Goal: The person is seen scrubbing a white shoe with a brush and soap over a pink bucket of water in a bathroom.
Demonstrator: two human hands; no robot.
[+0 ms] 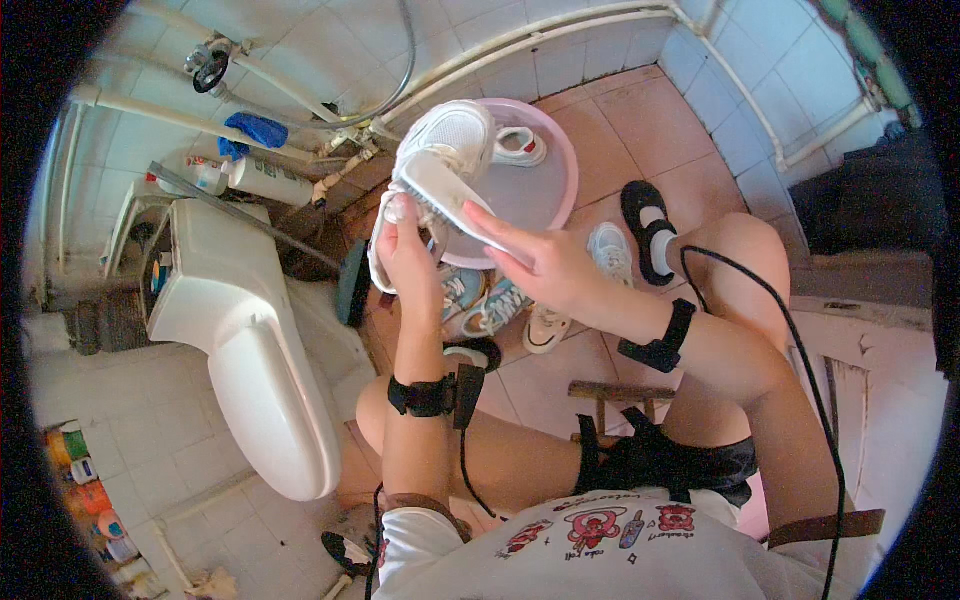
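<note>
My left hand (406,244) grips a white sneaker (450,131) near its heel and opening, with the toe pointing away from me. In my right hand (525,259) is a white scrub brush (450,191), its bristles against the laces and tongue of the sneaker. Both are above a pink plastic basin (568,165) on the floor. Another white shoe with a red tab (519,146) rests in the basin, partly hidden by the sneaker. The liquid in the basin looks cloudy.
Blue-grey sneakers (491,309), a beige shoe (546,328) and a pale sneaker (611,251) stand on the tiles beside the basin. To the left is a white toilet (274,405). A wooden stool (619,391) shows between my legs. Pipes (525,41) run along the wall. A black cable (802,352) hangs by my right arm.
</note>
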